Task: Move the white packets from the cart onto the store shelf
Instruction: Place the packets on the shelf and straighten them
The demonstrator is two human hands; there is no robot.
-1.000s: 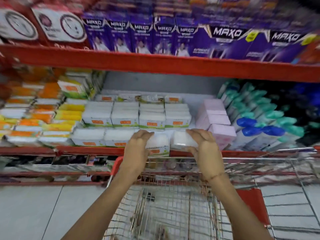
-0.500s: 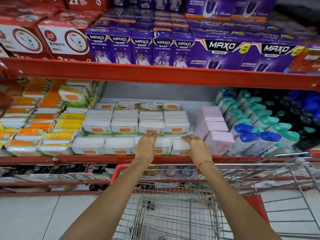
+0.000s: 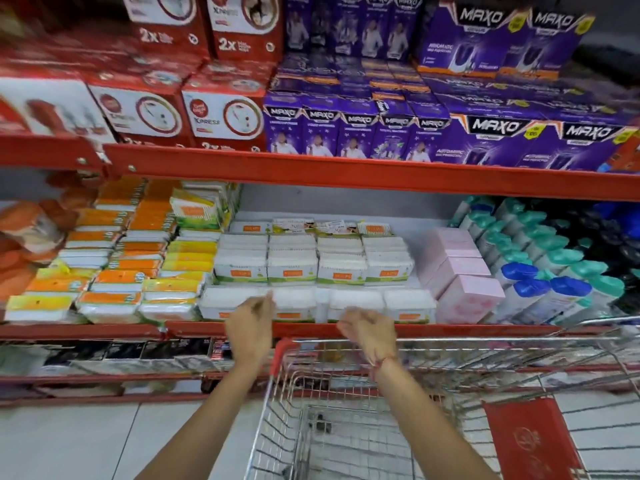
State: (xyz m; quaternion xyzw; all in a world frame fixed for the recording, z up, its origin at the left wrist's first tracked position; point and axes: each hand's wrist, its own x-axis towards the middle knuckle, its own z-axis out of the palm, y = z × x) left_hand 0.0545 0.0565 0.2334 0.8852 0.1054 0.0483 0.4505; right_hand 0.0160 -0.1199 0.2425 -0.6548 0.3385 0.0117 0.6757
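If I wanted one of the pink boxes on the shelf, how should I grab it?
Probably take the front pink box by its two side faces, reaching straight in from the aisle. Its front stands at the shelf edge, and other boxes sit behind it.

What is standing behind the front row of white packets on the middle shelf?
Behind the front row of white packets stands a second, higher row of white packets, then a few flat packets near the grey back wall. The hands partly cover the front row; deeper stock is hidden.
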